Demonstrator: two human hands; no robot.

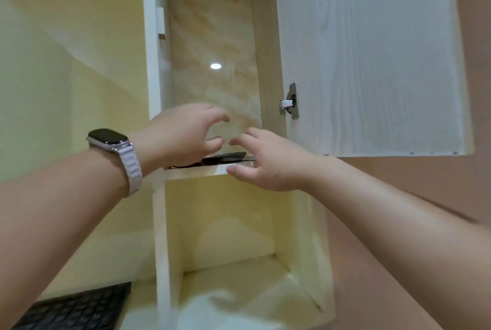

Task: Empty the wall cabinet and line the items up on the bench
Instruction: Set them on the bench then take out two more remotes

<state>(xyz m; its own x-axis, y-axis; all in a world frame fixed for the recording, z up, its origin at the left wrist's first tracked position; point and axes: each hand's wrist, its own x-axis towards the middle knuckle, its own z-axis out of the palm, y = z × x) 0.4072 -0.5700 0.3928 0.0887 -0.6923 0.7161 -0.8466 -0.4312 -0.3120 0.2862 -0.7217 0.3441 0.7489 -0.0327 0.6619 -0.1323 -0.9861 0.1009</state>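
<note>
Pale wood wall cabinet (268,69), dark flat item (225,157) on shelf, both hands near

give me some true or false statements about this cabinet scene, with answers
1. The cabinet door stands open. True.
2. The left hand grips a mug. False: it holds nothing, and its fingers are loosely curled above the shelf.
3. A flat dark item lies on the shelf. True.
4. The watch is on the right wrist. False: it is on the left wrist.
5. The right hand holds the dark item up in the air. False: the item lies on the shelf, and the hand reaches toward it with nothing in it.
6. A dark keyboard shows at the lower left. True.
</note>
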